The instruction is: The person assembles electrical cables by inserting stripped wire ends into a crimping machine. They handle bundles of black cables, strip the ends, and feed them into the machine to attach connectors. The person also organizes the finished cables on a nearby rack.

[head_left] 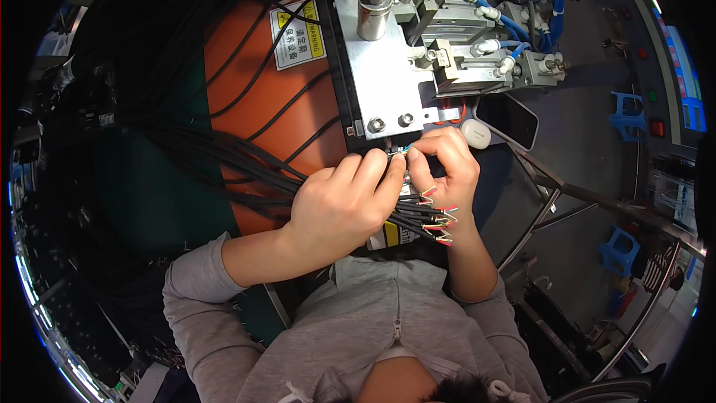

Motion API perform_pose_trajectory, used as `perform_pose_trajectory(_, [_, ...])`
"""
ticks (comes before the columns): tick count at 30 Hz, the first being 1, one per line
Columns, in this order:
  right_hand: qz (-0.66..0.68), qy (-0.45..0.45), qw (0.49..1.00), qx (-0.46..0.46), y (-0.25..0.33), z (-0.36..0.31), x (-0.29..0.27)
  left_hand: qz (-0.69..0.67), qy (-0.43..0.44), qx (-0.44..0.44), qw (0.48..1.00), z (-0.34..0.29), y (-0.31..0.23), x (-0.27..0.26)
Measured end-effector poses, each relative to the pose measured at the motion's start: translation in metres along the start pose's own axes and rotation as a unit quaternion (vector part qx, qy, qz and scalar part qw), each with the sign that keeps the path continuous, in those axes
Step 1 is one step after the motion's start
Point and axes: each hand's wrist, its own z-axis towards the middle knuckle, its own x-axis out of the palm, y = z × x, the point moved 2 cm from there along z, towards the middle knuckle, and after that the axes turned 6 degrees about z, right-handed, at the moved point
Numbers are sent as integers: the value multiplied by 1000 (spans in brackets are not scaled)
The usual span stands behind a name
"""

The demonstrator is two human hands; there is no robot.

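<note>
My left hand (pixel 339 205) and my right hand (pixel 453 168) meet at the front of a metal machine head (pixel 384 82). Between their closed fingertips are thin coloured wires (pixel 405 151), just below the machine's lower edge. The fingers partly hide these wires. A bundle of black cables (pixel 216 151) comes in from the left and passes under my left hand. Several cable ends with split red, white and yellow wires (pixel 446 213) fan out below my right palm.
Pneumatic cylinders (pixel 466 22) with blue tubes (pixel 557 0) stand beyond my hands. A phone (pixel 514 121) and a small white case (pixel 475 133) lie to the right. A warning label (pixel 298 36) is on the orange surface (pixel 246 89). Blue stools (pixel 620 251) stand on the floor.
</note>
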Motion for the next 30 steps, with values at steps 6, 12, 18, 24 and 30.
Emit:
perform_pose_trajectory(6, [171, 2, 961, 216, -15, -9, 6, -17, -34, 5, 999, 1, 5, 5])
perform_pose_trajectory(12, [318, 37, 881, 349, -23, -14, 11, -31, -48, -7, 998, 1, 11, 3])
perform_pose_trajectory(18, [195, -16, 949, 247, -13, -14, 10, -2, 26, -25, 999, -5, 5, -6])
perform_pose_trajectory(24, [123, 34, 991, -46, -6, 4, -16, 46, 50, -41, 997, -3, 0, 0])
perform_pose_trajectory(30, [75, 182, 969, -149, 10, 19, -8, -64, -19, -46, 997, -4, 15, -5])
